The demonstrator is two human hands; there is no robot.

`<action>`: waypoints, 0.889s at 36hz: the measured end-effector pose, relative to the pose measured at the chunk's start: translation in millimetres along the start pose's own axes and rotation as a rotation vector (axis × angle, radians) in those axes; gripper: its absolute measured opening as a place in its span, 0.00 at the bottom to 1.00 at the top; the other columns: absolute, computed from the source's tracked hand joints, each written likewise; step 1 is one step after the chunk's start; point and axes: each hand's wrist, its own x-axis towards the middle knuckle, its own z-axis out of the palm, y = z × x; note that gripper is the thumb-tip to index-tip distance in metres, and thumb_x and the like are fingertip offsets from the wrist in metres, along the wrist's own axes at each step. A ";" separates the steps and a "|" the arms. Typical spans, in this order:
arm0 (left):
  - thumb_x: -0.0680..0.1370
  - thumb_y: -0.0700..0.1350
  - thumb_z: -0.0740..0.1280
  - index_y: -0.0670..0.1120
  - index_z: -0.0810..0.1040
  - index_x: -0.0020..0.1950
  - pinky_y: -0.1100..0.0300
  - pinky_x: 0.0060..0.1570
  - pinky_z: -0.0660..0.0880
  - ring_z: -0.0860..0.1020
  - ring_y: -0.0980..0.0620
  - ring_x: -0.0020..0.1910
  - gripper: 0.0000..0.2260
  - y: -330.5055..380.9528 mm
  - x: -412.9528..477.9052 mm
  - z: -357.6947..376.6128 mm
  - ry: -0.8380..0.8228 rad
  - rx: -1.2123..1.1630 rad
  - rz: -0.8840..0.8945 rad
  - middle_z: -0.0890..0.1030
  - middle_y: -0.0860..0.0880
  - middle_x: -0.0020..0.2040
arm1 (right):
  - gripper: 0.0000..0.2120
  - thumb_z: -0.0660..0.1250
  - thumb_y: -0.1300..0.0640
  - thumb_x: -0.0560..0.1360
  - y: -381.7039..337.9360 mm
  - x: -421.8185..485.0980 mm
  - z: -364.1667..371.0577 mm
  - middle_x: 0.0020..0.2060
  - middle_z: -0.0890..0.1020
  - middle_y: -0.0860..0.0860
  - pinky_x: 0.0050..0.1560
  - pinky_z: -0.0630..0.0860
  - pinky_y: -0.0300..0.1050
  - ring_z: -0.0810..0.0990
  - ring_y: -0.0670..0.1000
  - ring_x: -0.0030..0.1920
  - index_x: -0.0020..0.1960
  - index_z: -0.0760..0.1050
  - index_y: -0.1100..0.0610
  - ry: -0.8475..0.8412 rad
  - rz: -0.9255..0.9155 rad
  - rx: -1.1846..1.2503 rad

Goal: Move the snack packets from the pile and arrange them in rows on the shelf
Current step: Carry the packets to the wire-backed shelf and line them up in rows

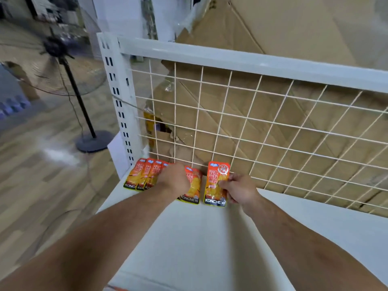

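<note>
A: At the near edge, what is entered first?

B: Item one: shelf (199, 238), white, flat, running back to a mesh panel.

A: Farther in, the hands?

B: Item two: left hand (175, 178), back turned to the camera, laid over the row of packets (144, 175). Its fingers are hidden, so whether it grips or only presses cannot be told. Item three: right hand (239, 190), thumb and fingertips pinching the right edge of the end packet (216, 185).

A: Position of the packets?

B: Row of packets: orange, marked KONCHEW, overlapping one another, in the shelf's back left corner, tops toward the wire grid (252, 127). One of them shows to the right of the left hand. End packet: same print, top toward the grid, just beside the row's right end, a narrow gap between. Whether it lies flat or is lifted cannot be told.

A: Beyond that?

B: Wire grid: white, under a white rail (252, 64), with a slotted post (117, 91) at the left corner. Behind the grid: brown cardboard (273, 38). Far left, on the wood floor (42, 164): a black pedestal fan (63, 59).
</note>
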 end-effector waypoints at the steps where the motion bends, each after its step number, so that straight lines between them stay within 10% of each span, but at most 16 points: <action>1: 0.70 0.40 0.68 0.43 0.77 0.44 0.56 0.39 0.73 0.82 0.40 0.49 0.04 -1.2 0.8 0.2 0.000 0.006 0.012 0.83 0.41 0.48 | 0.11 0.71 0.65 0.75 0.3 -1.1 1.2 0.18 0.74 0.46 0.19 0.62 0.35 0.69 0.45 0.16 0.35 0.74 0.57 0.007 0.003 -0.004; 14: 0.74 0.48 0.67 0.46 0.77 0.46 0.56 0.38 0.72 0.80 0.44 0.47 0.06 -15.0 0.4 -2.1 0.065 -0.004 0.127 0.81 0.46 0.48 | 0.07 0.71 0.64 0.74 10.2 -10.6 14.7 0.20 0.71 0.53 0.22 0.62 0.37 0.67 0.52 0.20 0.40 0.74 0.60 0.001 0.063 -0.081; 20: 0.77 0.50 0.62 0.49 0.71 0.70 0.50 0.60 0.73 0.72 0.46 0.64 0.21 -23.5 2.3 -10.6 0.273 0.020 0.295 0.76 0.47 0.64 | 0.10 0.72 0.62 0.73 5.0 -8.4 23.6 0.20 0.71 0.54 0.23 0.61 0.38 0.67 0.52 0.20 0.36 0.74 0.60 -0.017 0.085 -0.122; 32: 0.79 0.53 0.60 0.53 0.61 0.78 0.50 0.73 0.63 0.62 0.50 0.76 0.27 -32.8 -4.8 -12.2 0.222 0.031 0.288 0.65 0.51 0.77 | 0.12 0.68 0.62 0.74 -6.8 5.2 44.5 0.23 0.75 0.56 0.26 0.70 0.42 0.72 0.54 0.22 0.32 0.73 0.61 0.018 0.126 -0.256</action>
